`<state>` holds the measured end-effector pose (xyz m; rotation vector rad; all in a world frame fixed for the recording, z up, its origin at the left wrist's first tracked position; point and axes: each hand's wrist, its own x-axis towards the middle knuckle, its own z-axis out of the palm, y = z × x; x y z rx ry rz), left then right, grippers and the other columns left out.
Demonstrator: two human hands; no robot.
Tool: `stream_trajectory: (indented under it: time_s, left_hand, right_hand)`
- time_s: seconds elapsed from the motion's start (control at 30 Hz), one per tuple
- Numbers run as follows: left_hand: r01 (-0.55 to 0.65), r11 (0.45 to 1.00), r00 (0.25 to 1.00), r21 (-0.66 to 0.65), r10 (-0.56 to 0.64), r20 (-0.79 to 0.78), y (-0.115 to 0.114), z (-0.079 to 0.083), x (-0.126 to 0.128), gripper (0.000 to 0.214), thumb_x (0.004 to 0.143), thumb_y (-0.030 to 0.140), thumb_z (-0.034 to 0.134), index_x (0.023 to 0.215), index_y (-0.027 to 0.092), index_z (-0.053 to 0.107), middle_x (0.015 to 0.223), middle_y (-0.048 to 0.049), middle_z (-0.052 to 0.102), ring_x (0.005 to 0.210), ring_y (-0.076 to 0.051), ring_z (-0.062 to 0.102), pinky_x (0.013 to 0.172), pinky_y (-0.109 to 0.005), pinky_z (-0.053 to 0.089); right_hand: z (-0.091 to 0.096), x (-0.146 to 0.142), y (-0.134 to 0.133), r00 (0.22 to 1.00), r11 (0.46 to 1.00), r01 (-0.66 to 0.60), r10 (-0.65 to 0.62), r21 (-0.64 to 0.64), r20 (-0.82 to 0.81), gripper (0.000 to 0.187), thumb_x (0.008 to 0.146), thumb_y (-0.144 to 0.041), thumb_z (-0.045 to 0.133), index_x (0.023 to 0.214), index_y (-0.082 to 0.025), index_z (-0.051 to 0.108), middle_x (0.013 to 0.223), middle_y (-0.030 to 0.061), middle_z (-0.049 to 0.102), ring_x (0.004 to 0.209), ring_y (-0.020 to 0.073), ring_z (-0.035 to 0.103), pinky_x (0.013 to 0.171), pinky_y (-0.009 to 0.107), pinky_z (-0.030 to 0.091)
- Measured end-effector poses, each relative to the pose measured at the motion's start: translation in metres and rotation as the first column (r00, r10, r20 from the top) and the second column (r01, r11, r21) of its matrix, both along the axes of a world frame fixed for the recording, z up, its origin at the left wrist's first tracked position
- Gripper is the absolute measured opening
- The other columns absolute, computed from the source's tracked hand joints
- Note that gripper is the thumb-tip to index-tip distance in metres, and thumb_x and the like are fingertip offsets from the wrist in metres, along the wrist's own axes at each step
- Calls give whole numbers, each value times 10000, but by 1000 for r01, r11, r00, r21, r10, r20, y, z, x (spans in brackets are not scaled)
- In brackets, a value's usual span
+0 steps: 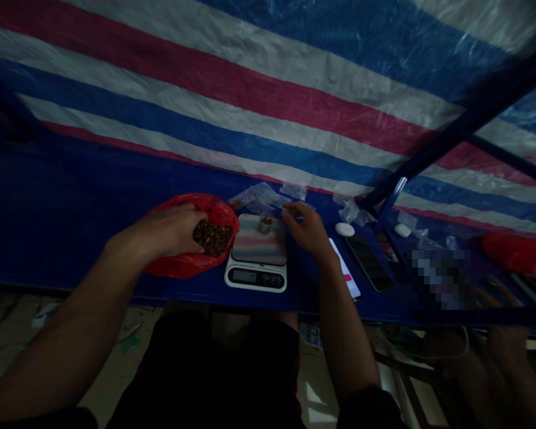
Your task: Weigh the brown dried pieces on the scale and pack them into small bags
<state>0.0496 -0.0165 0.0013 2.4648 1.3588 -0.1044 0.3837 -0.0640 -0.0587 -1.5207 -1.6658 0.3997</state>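
My left hand point(170, 229) reaches into a red plastic bag point(183, 262) full of small brown pieces point(212, 237), its fingers curled among them. A white kitchen scale point(256, 259) stands to the right of the bag with a tiny cup point(266, 222) on its far edge. My right hand point(307, 229) hovers just right of the scale, fingers bent and pinched near small clear plastic bags point(261, 195). What the right fingers hold is hard to make out in the dim light.
A blue table edge point(71, 280) runs across the view under a striped tarp point(268, 107). Right of my hand lie a white card point(346, 271), a dark phone point(370, 262) and two white oval objects point(344, 229). Another red bag point(516, 250) sits far right.
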Motion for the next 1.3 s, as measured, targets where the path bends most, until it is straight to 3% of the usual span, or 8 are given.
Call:
stream_trajectory:
  time_s: [0.1, 0.23, 0.43, 0.6, 0.73, 1.0, 1.13, 1.3]
  left_hand:
    - [-8, 1000, 996, -9, 7, -93, 3, -6, 3, 366, 762, 408, 749, 1082, 232, 780, 1209, -116, 759, 964, -289, 726, 808, -375, 510]
    - [9, 1000, 999, -2, -9, -45, 7, -10, -2, 308, 834, 347, 694, 1105, 208, 742, 1132, -102, 777, 957, -263, 726, 777, -348, 498]
    - [-69, 993, 988, 92, 81, -128, -1, -6, -7, 504, 831, 519, 750, 1172, 149, 741, 1270, -178, 739, 1038, -318, 719, 852, -369, 513]
    - [27, 998, 996, 55, -22, -89, 0, -9, -5, 230, 892, 329, 666, 1047, 211, 787, 1151, -110, 792, 994, -283, 742, 818, -348, 495]
    - [20, 998, 1000, 62, -20, -1, 5, -12, -6, 232, 885, 212, 647, 1031, 240, 825, 1094, -68, 828, 990, -265, 752, 821, -337, 481]
    - [40, 999, 998, -2, -40, 37, 5, 12, -5, 258, 871, 188, 628, 978, 255, 853, 967, -45, 840, 794, -215, 737, 744, -335, 448]
    - [86, 993, 996, -81, -87, -10, -1, 14, 4, 272, 795, 131, 604, 838, 253, 844, 886, -18, 823, 747, -185, 718, 714, -312, 443]
    - [53, 990, 997, -129, -59, -40, -3, 18, -1, 313, 796, 161, 582, 866, 285, 861, 886, 6, 835, 752, -180, 736, 691, -302, 464]
  right_hand:
    - [0, 0, 0, 1000, 1000, -5, 5, -8, 9, 309, 966, -431, 656, 1139, -199, 766, 1054, 105, 808, 953, 272, 748, 866, 423, 574]
    - [1, 0, -1, 1000, 1000, -8, 8, -8, 25, 302, 974, -425, 653, 1141, -200, 766, 1058, 103, 814, 956, 270, 749, 851, 413, 576]
    - [-2, 0, 0, 1000, 1000, -4, 4, -7, 20, 302, 973, -430, 664, 1145, -205, 770, 1040, 100, 818, 946, 270, 755, 828, 406, 578]
    - [-3, -1, 0, 1000, 1000, -6, 7, -22, 27, 296, 975, -413, 657, 1146, -199, 768, 1053, 110, 819, 957, 277, 762, 843, 419, 582]
    - [-2, 0, 0, 1000, 1000, -16, 16, -25, 27, 288, 971, -403, 656, 1143, -202, 771, 1058, 108, 823, 961, 273, 765, 843, 415, 590]
    - [-1, -2, -1, 999, 1000, -23, 23, -12, 25, 290, 972, -403, 655, 1136, -197, 776, 1034, 106, 822, 963, 271, 765, 845, 407, 591]
    - [0, -2, -1, 999, 1000, -15, 16, -27, 38, 291, 973, -395, 659, 1152, -198, 776, 1040, 99, 825, 968, 265, 765, 849, 400, 589]
    - [0, -2, -3, 999, 999, -28, 29, -36, 13, 288, 978, -399, 658, 1153, -199, 771, 1022, 96, 826, 956, 264, 769, 820, 392, 584]
